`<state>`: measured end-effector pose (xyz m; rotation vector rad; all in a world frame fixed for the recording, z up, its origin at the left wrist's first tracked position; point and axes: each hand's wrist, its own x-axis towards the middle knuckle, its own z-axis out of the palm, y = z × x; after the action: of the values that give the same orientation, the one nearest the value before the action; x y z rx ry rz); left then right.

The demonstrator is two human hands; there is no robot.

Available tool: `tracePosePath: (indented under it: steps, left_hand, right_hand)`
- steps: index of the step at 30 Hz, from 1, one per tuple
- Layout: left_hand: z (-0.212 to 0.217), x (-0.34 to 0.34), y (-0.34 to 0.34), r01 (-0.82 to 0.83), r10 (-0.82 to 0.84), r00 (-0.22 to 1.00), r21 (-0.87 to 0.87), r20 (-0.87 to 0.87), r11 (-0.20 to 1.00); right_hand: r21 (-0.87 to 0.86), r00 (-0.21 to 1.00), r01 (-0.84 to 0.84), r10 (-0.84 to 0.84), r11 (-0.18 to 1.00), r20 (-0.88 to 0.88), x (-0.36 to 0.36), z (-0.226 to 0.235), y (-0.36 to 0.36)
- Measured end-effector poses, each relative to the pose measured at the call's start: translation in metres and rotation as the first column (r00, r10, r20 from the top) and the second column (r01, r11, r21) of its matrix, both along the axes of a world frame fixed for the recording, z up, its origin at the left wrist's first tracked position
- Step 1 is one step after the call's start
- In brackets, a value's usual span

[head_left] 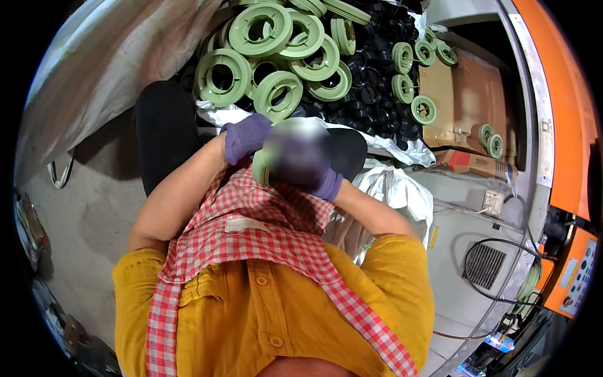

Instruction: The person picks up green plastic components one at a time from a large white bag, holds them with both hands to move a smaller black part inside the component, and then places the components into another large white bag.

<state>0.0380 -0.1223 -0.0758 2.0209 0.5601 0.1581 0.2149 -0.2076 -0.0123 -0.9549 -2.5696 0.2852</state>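
A pale green plastic ring (261,168) is held upright over my lap, its grooved edge showing on the left. My left hand (246,136), in a purple glove, bends round its upper left side with the fingers closed. From the right, my right hand (321,183), gloved in purple too, closes on the same ring. A blurred patch covers most of the right fingers and the ring's face. Just beyond my hands lies a pile of similar green rings (222,78), flanged and with thin cross ribs inside.
Many small black plastic parts (370,94) lie beside the rings, on white sheeting (414,152). Several more green rings sit near a cardboard sheet (461,94) at right. A grey machine with an orange panel (575,270) and a black cable (468,251) stands right. White fabric (107,69) hangs at left.
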Motion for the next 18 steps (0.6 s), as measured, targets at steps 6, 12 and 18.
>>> tracePosePath:
  steps: [6,12,18]
  left_hand:
    - [0.048,0.001,-0.013,-0.241,0.247,0.959,-0.062,0.141,0.969]
    - [0.054,0.005,-0.033,-0.451,0.53,0.795,-0.298,0.296,0.842]
    - [0.062,0.007,-0.038,-0.535,0.605,0.763,-0.301,0.229,0.789]
  right_hand:
    - [-0.282,0.963,0.102,-0.165,0.954,-0.211,0.018,-0.009,0.009]
    - [-0.347,0.984,0.178,-0.165,0.921,0.067,0.045,-0.049,0.02]
    - [-0.326,0.962,0.25,-0.272,0.912,-0.025,0.047,-0.036,0.017]
